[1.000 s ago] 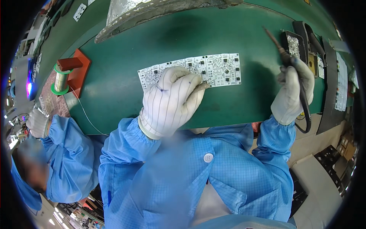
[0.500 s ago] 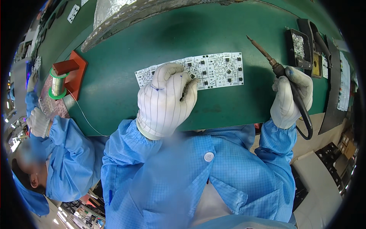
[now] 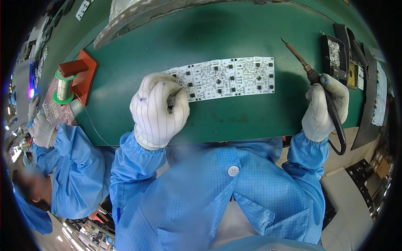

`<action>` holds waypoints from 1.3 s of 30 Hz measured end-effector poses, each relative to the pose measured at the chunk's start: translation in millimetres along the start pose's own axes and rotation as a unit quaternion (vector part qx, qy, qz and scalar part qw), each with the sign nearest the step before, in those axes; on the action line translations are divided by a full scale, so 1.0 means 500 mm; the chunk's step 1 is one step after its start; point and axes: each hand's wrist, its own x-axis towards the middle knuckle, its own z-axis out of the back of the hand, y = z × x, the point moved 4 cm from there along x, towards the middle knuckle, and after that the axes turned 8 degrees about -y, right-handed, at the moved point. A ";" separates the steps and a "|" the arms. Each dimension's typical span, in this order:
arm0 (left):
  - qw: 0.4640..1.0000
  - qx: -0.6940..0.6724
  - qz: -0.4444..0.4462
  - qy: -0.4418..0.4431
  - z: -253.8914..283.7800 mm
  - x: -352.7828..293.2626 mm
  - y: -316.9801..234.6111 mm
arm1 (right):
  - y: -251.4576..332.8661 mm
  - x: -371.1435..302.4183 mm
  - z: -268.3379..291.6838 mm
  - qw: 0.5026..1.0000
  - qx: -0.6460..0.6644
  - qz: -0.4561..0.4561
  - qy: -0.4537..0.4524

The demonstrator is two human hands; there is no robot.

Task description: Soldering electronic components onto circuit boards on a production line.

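Observation:
A long white printed circuit board [image 3: 213,79] with several small black parts lies on the green bench mat in front of me. My left hand [image 3: 159,111], in a striped white glove, is closed at the board's left end and covers part of it. Its fingertips are hidden, so what they pinch cannot be made out. Off to the right, my gloved right hand [image 3: 325,108] grips a soldering iron [image 3: 312,75] by its dark handle. The iron's brown tip points up and left, apart from the board. Its black cable hangs below the hand.
A solder wire spool [image 3: 64,90] sits on a red stand [image 3: 87,77] at left, its wire running to the front edge. A black tray [image 3: 335,54] with silvery bits stands far right. A curved metallic hood [image 3: 125,21] overhangs the back. A co-worker's gloved hand [image 3: 42,131] is at left.
My left hand has slid left along the board toward its left end, uncovering the middle. The right hand still holds the soldering iron off to the right. The whole view has shifted slightly.

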 end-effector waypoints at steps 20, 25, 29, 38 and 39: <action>0.999 -0.023 -0.015 -0.043 -0.014 0.002 -0.004 | -0.013 -0.016 0.032 0.965 0.210 0.121 0.097; 0.992 -0.082 -0.075 -0.064 -0.062 0.012 -0.089 | 0.032 -0.053 0.035 0.968 0.078 0.213 0.110; 0.989 -0.012 -0.131 -0.069 -0.108 0.015 -0.159 | 0.042 -0.082 0.024 0.951 0.028 0.284 0.116; 0.987 0.030 -0.143 -0.065 -0.144 0.016 -0.153 | 0.039 -0.090 0.026 0.943 0.004 0.318 0.098; 0.986 0.033 -0.145 -0.073 -0.148 0.016 -0.150 | 0.039 -0.090 0.026 0.941 0.003 0.324 0.096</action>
